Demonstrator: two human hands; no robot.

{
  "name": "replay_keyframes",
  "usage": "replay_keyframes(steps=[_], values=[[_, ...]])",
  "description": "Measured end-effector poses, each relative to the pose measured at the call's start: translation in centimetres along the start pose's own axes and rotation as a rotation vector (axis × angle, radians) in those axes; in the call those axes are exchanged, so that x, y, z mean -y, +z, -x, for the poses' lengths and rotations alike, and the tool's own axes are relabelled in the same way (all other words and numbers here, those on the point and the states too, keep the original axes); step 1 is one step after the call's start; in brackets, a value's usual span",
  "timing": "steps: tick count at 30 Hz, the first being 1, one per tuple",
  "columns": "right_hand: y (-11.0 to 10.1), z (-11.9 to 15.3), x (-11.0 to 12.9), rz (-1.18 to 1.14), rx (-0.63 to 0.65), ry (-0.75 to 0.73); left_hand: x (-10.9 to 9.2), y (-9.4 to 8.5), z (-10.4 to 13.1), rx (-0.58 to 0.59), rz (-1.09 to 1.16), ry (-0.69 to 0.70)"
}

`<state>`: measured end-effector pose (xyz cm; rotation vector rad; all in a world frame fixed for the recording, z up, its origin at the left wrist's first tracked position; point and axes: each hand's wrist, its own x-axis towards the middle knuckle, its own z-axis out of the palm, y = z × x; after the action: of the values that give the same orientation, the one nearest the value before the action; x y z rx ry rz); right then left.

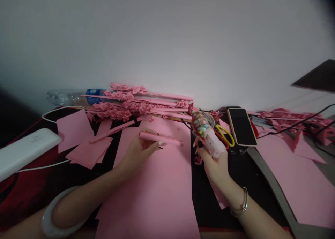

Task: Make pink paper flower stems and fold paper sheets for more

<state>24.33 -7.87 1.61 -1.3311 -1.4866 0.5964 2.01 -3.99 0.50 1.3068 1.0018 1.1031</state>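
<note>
- Our left hand pinches a rolled pink paper tube between thumb and fingers, over large pink paper sheets on the black-topped counter.
- Our right hand is wrapped round a pale pink plastic tool with colourful decorations.
- Just beyond it we see a yellow loop-shaped handle and a black-screened phone in a pale case.
- To our left lie small pink paper squares and a white plastic block.
- Farthest out, pink paper flower stems lie near the grey wall.
</note>
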Motion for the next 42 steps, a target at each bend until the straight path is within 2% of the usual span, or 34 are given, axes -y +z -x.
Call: replay_keyframes(steps=[4, 9, 13, 16, 19, 22, 24, 27, 30, 35, 42], values=[[-0.8, -1.4, -1.3, 0.351, -0.075, -0.139, -0.1, -0.4, -0.6, -0.034, 0.089, -0.113], [-1.7, -3.0, -3.1, 0.817, -0.054, -0.156, -0.2, -0.5, -1.0, -0.102, 0.174, -0.171], [-1.8, -3.1, -4.3, 0.957, 0.001, -0.108, -0.1, -0.5, -1.0, -0.114, 0.259, -0.157], [-1.7, -3.0, -4.2, 1.028, -0.035, -0.059, 0.0, -0.6, -1.0, -0.108, 0.291, -0.144], [-1.9, -3.0, -3.3, 0.869, -0.106, -0.174, 0.0, -0.6, -1.0, -0.093, 0.308, -0.150], [-1.9, -2.7, -2.1, 0.459, -0.016, -0.304, -0.1, -0.6, -0.9, -0.057, 0.322, -0.183], [-1.4, -2.1, -1.6, 0.216, 0.116, -0.229, 0.0, -0.6, -0.8, -0.014, 0.338, -0.214], [-0.4, -1.1, -1.3, 0.016, 0.239, -0.046, 0.1, -0.6, -0.5, 0.076, 0.338, -0.248], [0.4, -0.6, -1.2, -0.081, 0.246, 0.055, -0.1, -0.5, -0.4, 0.146, 0.309, -0.280], [0.7, -0.5, -0.8, -0.220, 0.241, 0.110, -0.6, -0.2, -0.6, 0.154, 0.317, -0.325], [0.7, -0.7, -0.8, -0.291, 0.226, 0.174, -0.1, -0.7, -1.0, 0.203, 0.210, -0.271]])
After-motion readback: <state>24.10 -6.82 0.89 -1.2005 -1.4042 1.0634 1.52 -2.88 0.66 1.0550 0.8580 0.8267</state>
